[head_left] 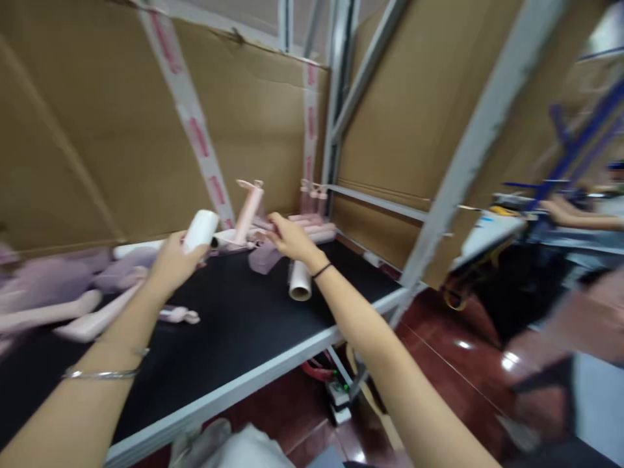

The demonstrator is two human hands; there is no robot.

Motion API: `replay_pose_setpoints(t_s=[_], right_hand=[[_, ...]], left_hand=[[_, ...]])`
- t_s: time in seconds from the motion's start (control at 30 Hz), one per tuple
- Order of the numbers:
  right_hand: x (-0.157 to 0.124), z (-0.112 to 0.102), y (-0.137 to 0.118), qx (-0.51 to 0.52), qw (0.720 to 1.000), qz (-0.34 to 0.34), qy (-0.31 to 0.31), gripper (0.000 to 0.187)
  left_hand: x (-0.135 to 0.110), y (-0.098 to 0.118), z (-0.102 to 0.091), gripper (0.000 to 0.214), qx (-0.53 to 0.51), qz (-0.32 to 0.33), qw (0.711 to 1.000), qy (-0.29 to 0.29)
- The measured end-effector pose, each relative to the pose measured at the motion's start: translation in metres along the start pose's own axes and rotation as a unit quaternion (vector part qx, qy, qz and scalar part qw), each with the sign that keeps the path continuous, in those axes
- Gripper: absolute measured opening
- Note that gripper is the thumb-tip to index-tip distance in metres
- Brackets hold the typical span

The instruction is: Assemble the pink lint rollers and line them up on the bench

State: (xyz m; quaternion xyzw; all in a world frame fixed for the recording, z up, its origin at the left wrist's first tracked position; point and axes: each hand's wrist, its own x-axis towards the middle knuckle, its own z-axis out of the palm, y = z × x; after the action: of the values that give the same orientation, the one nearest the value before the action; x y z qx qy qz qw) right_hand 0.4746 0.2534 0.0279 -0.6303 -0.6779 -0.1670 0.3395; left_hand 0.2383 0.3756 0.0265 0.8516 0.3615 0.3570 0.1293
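Note:
My left hand is wrapped round a small white roll, tilted above the black work surface. My right hand reaches over the far part of the surface with its fingers pinched together. Whatever is between them is blurred. Beneath its wrist lies a roll with a hollow cardboard core, its open end facing me. Just left of the right hand is a translucent lilac piece. A pale pink jointed piece, like a doll's limb, stands up between my hands.
Pink and lilac limb-like parts pile up at left. A small pink piece lies nearer. Cardboard panels wall the back and right. A metal frame post rises at the right corner. Another person's arm shows far right.

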Motion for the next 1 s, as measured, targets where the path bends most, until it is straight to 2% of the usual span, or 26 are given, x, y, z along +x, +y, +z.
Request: replay_pose_setpoints(t_s=[0.03,0.07,0.17,0.37,0.6,0.73,1.0], right_hand=[[-0.002,0.001,-0.003,-0.010,1.000,-0.005,-0.008,0.029],[-0.003,0.003,-0.007,-0.022,1.000,-0.012,-0.014,0.030],[-0.006,0.011,-0.019,-0.065,0.997,-0.042,-0.023,0.023],[-0.011,0.020,-0.042,-0.139,0.987,-0.054,-0.051,0.014],[-0.015,0.019,-0.054,-0.117,0.990,-0.061,-0.042,0.014],[-0.016,0.020,-0.055,-0.141,0.987,-0.068,-0.039,0.015],[-0.017,0.020,-0.054,-0.185,0.976,-0.105,-0.039,0.014]], left_hand=[[-0.009,0.004,-0.010,0.050,-0.062,-0.052,0.997,0.000],[-0.017,0.007,-0.017,0.051,-0.124,-0.075,0.989,-0.004],[-0.038,0.008,-0.020,0.055,-0.200,-0.107,0.973,-0.049],[-0.049,0.004,-0.009,0.056,-0.299,-0.027,0.954,0.007],[-0.048,0.004,-0.012,0.058,-0.354,-0.034,0.935,0.010],[-0.049,0.002,-0.011,0.059,-0.389,-0.007,0.921,0.005],[-0.054,0.004,-0.011,0.056,-0.352,0.045,0.935,-0.005]])
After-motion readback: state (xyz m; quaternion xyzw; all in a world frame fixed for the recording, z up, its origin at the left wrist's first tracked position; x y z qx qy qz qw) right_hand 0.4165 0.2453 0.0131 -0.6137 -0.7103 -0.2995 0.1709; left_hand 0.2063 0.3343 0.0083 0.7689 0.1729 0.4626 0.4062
